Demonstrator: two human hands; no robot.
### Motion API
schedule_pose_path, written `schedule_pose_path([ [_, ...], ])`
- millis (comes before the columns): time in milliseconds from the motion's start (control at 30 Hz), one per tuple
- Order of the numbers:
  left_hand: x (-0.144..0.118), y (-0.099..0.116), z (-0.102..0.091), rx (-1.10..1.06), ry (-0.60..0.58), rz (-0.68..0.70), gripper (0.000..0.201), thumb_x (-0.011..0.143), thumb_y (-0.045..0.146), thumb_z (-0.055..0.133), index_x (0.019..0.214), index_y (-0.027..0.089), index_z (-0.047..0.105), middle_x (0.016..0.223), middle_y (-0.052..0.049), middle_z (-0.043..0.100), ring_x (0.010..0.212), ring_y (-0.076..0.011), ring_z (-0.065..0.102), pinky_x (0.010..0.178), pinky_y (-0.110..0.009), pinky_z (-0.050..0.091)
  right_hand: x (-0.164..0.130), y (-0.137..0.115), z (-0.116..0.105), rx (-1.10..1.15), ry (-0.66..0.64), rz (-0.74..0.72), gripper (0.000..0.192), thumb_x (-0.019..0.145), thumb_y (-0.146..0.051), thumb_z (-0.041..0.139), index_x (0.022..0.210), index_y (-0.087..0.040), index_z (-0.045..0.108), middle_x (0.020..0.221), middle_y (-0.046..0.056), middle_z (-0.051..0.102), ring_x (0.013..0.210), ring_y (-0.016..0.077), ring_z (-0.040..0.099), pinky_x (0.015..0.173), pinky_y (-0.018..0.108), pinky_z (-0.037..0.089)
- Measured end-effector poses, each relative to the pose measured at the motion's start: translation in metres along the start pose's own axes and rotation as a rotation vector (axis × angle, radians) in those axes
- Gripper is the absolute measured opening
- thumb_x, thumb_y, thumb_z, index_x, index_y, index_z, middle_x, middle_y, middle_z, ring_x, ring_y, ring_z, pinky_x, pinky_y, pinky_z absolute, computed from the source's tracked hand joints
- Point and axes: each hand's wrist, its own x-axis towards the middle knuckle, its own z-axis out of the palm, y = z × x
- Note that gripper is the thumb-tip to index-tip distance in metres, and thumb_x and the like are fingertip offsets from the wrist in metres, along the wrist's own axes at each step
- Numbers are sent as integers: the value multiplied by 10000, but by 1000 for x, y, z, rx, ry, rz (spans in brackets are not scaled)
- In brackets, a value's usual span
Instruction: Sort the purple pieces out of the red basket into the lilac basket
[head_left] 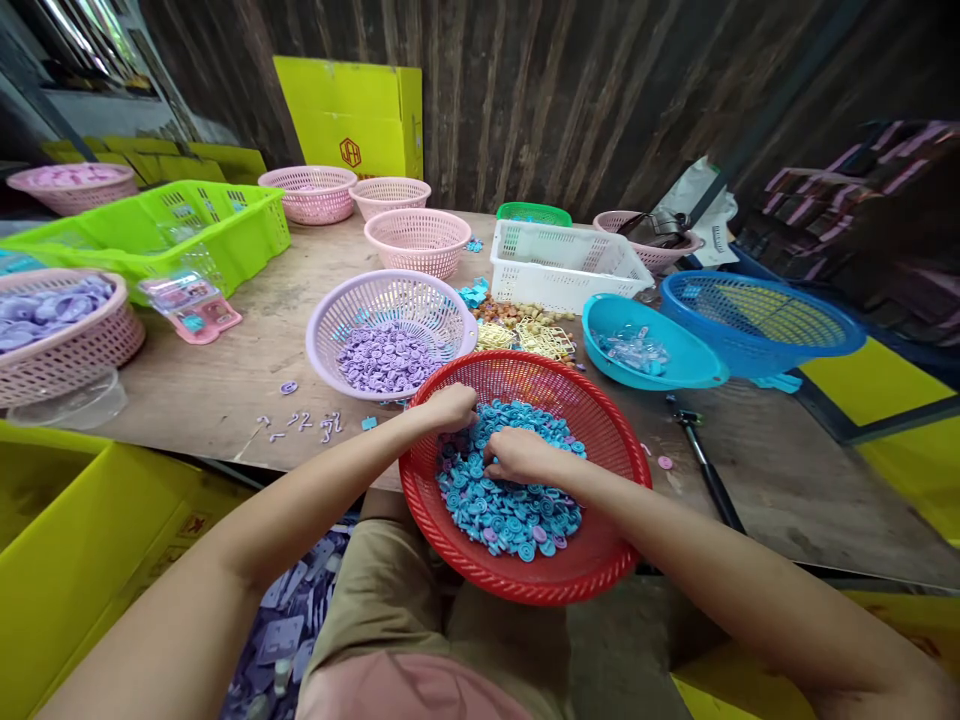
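The wide brown table (210,400) is flat wood with a scuffed top. Over its near edge reach the person's two bare arms. The left arm (300,505) comes up from the low left and points forward and to the right. The right arm (675,530) comes in from the low right and points forward and to the left, so the two almost meet. Under them is a big, round red basket (611,430), plastic, with tiny holes in its side and a thick rim twisted like rope. It tips toward the person, and its near side sticks out past the table, over the lap. A round, light purple basket (330,340) with lots of slots in its wall stands just behind, to the left. A smooth, light blue bowl (697,375) sits to the right. Both hands are inside the red basket, close but apart. The left hand (452,408) is by the far left wall, fingers curled in. The right hand (517,455) is nearer the middle, fingers bent down into the heap. I cannot tell if either one pinches anything. The heap is small, round blue pieces (510,520) with swirls on top, and a few purple discs (540,534) are mixed in.
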Motion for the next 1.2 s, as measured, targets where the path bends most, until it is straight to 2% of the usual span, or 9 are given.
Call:
schedule_pose_path([
  [100,-1,0,-4,-149,-13,78,141,645,213,527,516,157,519,491,-10,515,589,-149,545,599,-230,396,4,1,5,34,-15,8,250,688,-321,532,874,-217,663,869,76,657,811,218,597,626,256,431],
  [233,-5,2,-12,-609,-199,31,197,739,257,442,579,147,466,478,8,515,450,-109,525,499,-224,407,8,-1,11,6,24,42,247,667,-288,548,864,-194,664,864,96,655,797,228,599,611,263,426],
  [433,-4,1,-17,-1229,-254,-96,93,756,180,484,692,116,461,619,-41,581,594,-127,606,612,-255,479,4,10,5,137,10,-46,209,681,-259,516,815,-214,669,797,40,670,750,184,603,612,224,412],
  [633,-6,7,-27,-1501,-202,-203,67,763,68,453,715,108,478,613,-37,567,630,-108,595,590,-217,494,4,-3,11,-6,58,15,217,664,-265,543,822,-171,658,821,112,658,793,244,604,626,276,435],
  [833,-18,9,-33,-1652,-169,-313,141,786,59,390,727,85,515,551,-28,546,505,-71,551,460,-143,454,10,-11,16,-15,76,37,180,649,-225,534,766,-143,644,786,126,649,769,249,600,609,285,431],
  [900,-22,7,-33,-1682,-172,-321,142,780,60,389,725,82,517,545,-28,546,486,-71,549,434,-136,442,10,-3,12,103,67,7,153,634,-229,538,720,-154,639,738,88,645,732,221,589,596,266,414],
  [1000,-30,4,-34,-1705,-181,-328,168,780,68,362,768,71,529,589,-61,573,548,-104,585,489,-175,480,6,15,3,498,-4,-45,171,635,-309,544,709,-169,610,636,9,598,605,137,536,549,222,381],
  [1133,-40,0,-36,-1729,-189,-325,204,781,87,338,816,62,538,649,-98,590,621,-134,603,553,-226,504,-3,35,-9,1178,-190,86,187,714,-348,443,699,-171,502,506,-57,435,416,56,345,436,184,303],
  [1200,-44,-3,-37,-1744,-161,-312,181,765,83,369,814,67,542,629,-75,573,568,-104,580,505,-187,482,-4,40,-15,1444,-249,122,142,741,-292,403,693,-169,455,538,-49,435,429,51,340,439,174,299],
])
